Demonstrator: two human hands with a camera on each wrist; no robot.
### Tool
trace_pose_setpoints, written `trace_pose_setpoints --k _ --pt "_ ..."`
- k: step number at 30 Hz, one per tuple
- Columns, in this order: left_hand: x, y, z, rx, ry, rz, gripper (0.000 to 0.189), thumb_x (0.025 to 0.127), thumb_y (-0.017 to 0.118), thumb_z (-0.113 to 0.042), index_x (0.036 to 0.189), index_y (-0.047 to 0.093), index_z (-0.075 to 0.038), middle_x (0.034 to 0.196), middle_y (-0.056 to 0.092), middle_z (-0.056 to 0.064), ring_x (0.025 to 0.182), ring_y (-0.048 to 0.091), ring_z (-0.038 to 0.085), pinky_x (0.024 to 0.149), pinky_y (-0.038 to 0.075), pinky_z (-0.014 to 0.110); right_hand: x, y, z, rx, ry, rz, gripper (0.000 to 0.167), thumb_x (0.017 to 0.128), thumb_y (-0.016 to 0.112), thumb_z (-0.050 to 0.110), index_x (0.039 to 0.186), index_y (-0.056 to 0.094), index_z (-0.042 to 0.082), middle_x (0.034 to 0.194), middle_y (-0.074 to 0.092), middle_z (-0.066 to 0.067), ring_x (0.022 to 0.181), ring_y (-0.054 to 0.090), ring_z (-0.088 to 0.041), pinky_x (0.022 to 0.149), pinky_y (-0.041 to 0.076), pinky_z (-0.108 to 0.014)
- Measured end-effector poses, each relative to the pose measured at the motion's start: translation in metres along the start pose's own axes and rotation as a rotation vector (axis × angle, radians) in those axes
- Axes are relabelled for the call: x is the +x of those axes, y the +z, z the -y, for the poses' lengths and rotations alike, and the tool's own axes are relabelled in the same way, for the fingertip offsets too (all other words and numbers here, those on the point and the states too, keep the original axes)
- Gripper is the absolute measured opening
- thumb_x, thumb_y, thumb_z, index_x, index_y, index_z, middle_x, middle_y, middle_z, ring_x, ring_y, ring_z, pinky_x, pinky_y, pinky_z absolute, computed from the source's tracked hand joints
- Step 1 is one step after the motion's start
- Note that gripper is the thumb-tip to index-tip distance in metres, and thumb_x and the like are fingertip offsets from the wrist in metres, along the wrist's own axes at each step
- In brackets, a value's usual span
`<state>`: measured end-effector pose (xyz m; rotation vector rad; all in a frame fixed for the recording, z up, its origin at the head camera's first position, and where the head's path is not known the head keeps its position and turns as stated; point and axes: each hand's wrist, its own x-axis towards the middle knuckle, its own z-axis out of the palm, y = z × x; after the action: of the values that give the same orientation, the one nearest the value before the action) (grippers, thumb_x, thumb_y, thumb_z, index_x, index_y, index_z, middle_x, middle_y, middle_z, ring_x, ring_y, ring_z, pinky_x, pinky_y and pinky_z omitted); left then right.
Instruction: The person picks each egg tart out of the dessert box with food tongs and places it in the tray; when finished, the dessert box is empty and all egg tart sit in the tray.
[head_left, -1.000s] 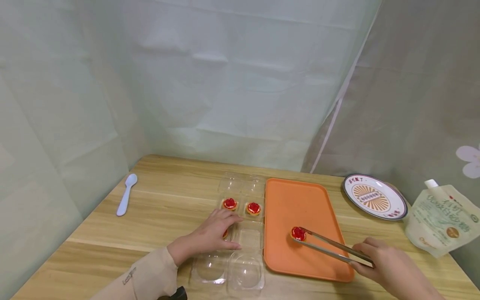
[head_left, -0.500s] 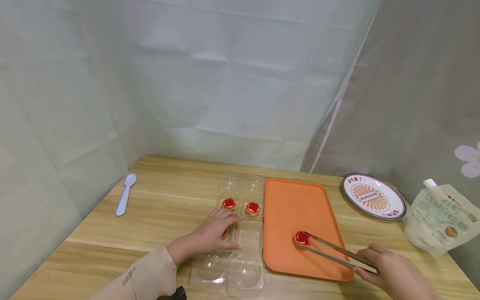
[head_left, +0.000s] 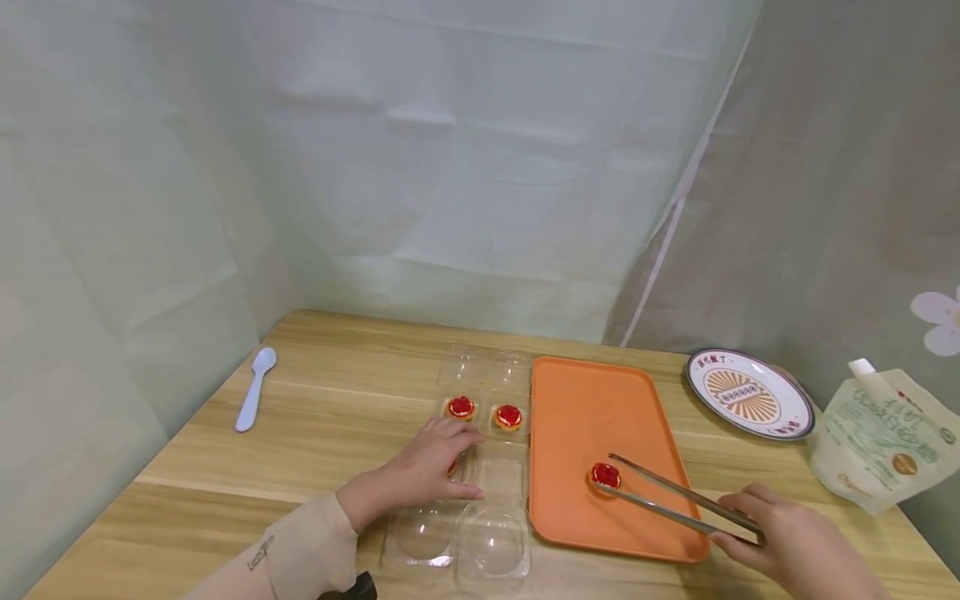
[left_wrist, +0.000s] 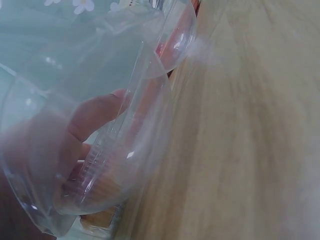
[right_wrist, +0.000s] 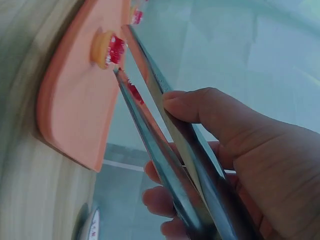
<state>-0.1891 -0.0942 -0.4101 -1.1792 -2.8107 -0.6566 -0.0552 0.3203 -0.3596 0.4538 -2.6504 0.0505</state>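
In the head view, my right hand (head_left: 795, 542) grips metal tongs (head_left: 690, 494) whose tips stand apart. A small tart (head_left: 605, 477) with red topping sits on the orange tray (head_left: 585, 400), beside the lower tip. The right wrist view shows my thumb (right_wrist: 187, 105) pressing one tong arm, fingers behind the other. My left hand (head_left: 420, 464) lies over the nearer clear plastic container (head_left: 491, 542), thumb and fingers spread; a tart (head_left: 452, 468) beneath is mostly hidden. Through the clear plastic (left_wrist: 145, 125), the left wrist view shows my left thumb (left_wrist: 100, 115).
Behind the left hand, another clear container (head_left: 480, 367) holds a left tart (head_left: 461, 407) and a right tart (head_left: 508, 417). A pale spoon (head_left: 256, 389) lies far left. A patterned plate (head_left: 780, 392) and a spouted pouch (head_left: 881, 450) stand right of the tray.
The tongs first shift slightly right and nearer with the tart at their tips. Now the tips have spread and the tart rests on the tray. My left hand stays put.
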Motion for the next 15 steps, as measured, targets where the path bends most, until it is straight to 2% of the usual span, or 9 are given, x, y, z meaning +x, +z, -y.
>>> trace_pose_setpoints --k 7,10,15 --pt "-0.001 -0.002 -0.003 -0.004 0.010 -0.002 0.074 0.074 0.077 -0.048 0.133 0.054 -0.010 0.134 0.054 0.007 0.130 0.044 0.027 0.113 0.033 0.048 0.007 -0.007 0.001 0.018 0.025 0.017 0.035 0.058 0.089 0.027 0.086 0.069 0.021 0.079 0.056 0.016 0.058 0.038 0.013 0.046 0.037 -0.019" --pt "-0.001 -0.005 -0.004 -0.025 0.007 0.001 0.075 0.073 0.077 -0.048 0.134 0.054 -0.010 0.135 0.053 0.007 0.130 0.043 0.027 0.114 0.031 0.050 0.012 -0.010 0.004 0.031 0.012 0.009 0.035 0.059 0.089 0.025 0.087 0.068 0.021 0.079 0.057 0.016 0.058 0.037 0.014 0.046 0.037 -0.018" --pt "-0.001 -0.014 -0.001 -0.041 0.006 0.003 0.076 0.073 0.078 -0.047 0.135 0.053 -0.011 0.136 0.053 0.009 0.130 0.044 0.029 0.113 0.032 0.052 0.021 -0.014 0.009 0.051 -0.018 -0.004 0.035 0.059 0.089 0.022 0.088 0.068 0.021 0.074 0.050 0.021 0.057 0.031 0.014 0.045 0.029 -0.013"
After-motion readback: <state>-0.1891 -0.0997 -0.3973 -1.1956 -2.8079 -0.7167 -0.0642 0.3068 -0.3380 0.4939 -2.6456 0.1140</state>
